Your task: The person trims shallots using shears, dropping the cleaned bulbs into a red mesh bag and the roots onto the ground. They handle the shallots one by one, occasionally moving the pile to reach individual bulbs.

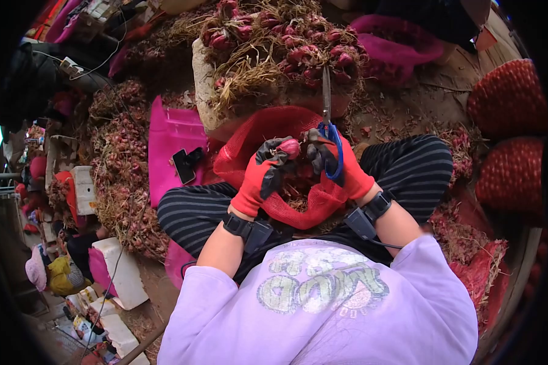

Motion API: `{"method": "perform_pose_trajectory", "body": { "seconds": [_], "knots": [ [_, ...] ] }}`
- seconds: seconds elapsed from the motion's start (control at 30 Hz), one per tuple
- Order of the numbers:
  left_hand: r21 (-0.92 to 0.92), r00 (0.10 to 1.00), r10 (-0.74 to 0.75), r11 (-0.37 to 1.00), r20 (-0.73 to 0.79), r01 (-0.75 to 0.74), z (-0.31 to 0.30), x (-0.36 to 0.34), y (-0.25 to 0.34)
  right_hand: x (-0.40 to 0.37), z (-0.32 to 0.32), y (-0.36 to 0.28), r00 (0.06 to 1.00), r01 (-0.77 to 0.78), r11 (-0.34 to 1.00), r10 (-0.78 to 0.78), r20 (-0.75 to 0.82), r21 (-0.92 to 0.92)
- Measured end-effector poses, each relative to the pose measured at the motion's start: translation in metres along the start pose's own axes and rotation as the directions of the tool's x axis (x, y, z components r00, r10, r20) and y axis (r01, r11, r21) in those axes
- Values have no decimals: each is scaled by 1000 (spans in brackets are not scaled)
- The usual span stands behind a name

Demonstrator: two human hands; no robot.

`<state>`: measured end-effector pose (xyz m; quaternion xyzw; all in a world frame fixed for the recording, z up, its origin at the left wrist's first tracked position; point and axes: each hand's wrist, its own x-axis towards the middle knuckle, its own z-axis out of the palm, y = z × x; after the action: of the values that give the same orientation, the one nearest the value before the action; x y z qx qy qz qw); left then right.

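Note:
My left hand [266, 168], in a red and dark glove, grips a reddish-purple shallot [290, 148] between its fingers. Close beside it on the right, my right hand [333, 159], gloved alike, holds blue-handled scissors [327, 103] whose blades point away from me. Its fingertips are near the shallot; whether they touch it I cannot tell. Both hands are over an open red mesh bag [233, 148] between my crossed legs, with some shallots and dry bits inside. Beyond the bag, bunches of shallots with dried stalks [298, 52] are piled on a pale block [202, 79].
A pink plastic piece [158, 140] with a phone [182, 166] lies to the left, beside a long shallot heap [119, 176]. Full red mesh sacks [508, 100] stand at the right. A person in a pink hat [36, 267] is at the lower left.

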<state>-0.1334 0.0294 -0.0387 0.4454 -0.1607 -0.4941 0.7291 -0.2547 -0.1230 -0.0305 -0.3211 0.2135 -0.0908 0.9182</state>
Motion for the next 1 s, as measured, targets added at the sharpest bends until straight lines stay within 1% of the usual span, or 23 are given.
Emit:
{"method": "perform_pose_trajectory", "body": {
  "seconds": [0.07, 0.1, 0.17, 0.2, 0.23, 0.3, 0.4, 0.43, 0.47, 0.5, 0.53, 0.57, 0.6, 0.63, 0.7, 0.73, 0.77, 0.8, 0.83, 0.87, 0.9, 0.93, 1.0],
  "knots": [
    [29, 998, -47, 999, 46, 45, -10, 0, -4, -5, 17, -8, 997, 73, 970, -65, 45, -234],
    [48, 995, -71, 997, 69, 68, -11, -1, -1, -5, 13, -8, 997, 41, 972, -23, 79, -230],
    [106, 986, -84, 992, 146, 69, -9, -5, 6, -2, -5, -5, 988, -19, 975, 53, 145, -222],
    [134, 978, -92, 989, 186, 68, -5, -7, 11, 0, -9, -7, 968, -107, 984, 136, 210, -140],
    [122, 981, -94, 990, 169, 73, -1, -7, 14, 0, -9, -6, 977, 13, 973, 37, 208, -231],
    [92, 987, -89, 993, 137, 77, 6, -7, 15, 2, -4, -4, 960, 242, 879, -155, 234, -411],
    [300, 984, -134, 949, 116, 94, -7, -11, 12, 1, -2, 4, 985, 164, 881, -122, 122, -444],
    [565, 979, 36, 813, 199, -145, -9, -9, 12, 2, -2, 9, 969, 246, 816, -193, 155, -523],
    [747, 930, 166, 558, 328, -363, -9, -6, 10, 2, -4, 15, 946, 324, 736, -261, 192, -594],
    [818, 844, 237, 224, 481, -529, -6, -4, 10, 2, -3, 17, 917, 394, 643, -324, 232, -657],
    [630, 945, 172, 710, 277, -314, -2, -4, 9, 0, 2, 13, 881, 463, 547, -367, 298, -698],
    [223, 992, -4, 975, 124, -24, 2, -4, 9, 1, 1, 15, 890, 440, 557, -373, 261, -705],
    [-270, 970, -233, 932, 71, 243, 7, -5, 10, 3, -1, 18, 898, 418, 568, -379, 225, -709],
    [-170, 979, -199, 964, 37, 202, 9, -4, 8, 5, -1, 19, 902, 398, 579, -387, 190, -711],
    [38, 992, -125, 991, -15, 125, 13, -3, 5, 8, -2, 16, 938, 347, 755, -296, 183, -557],
    [202, 999, -35, 979, -5, 36, 8, -1, 2, 8, -3, 15, 951, 307, 827, -248, 186, -471],
    [358, 998, 52, 932, 20, -56, -1, 3, -4, 7, -1, 15, 947, 320, 802, -268, 175, -503],
    [502, 989, 135, 853, 59, -146, -2, 4, -4, 6, 2, 15, 943, 332, 776, -289, 166, -536],
    [674, 977, 192, 710, 96, -205, -2, 3, -4, 6, 4, 15, 938, 343, 748, -309, 160, -568],
    [810, 961, 237, 529, 144, -252, 0, 1, -3, 6, 3, 14, 952, 301, 741, -267, 148, -600],
    [904, 942, 267, 319, 203, -285, 3, -1, -3, 5, 0, 13, 965, 258, 732, -225, 133, -631],
    [906, 953, 258, 347, 155, -242, 5, -3, -7, 4, -2, 12, 976, 214, 720, -184, 115, -660],
    [938, 951, 278, 274, 135, -213, 0, -7, -19, 4, 0, 10, 981, 186, 645, -166, 101, -741]
  ]
}}
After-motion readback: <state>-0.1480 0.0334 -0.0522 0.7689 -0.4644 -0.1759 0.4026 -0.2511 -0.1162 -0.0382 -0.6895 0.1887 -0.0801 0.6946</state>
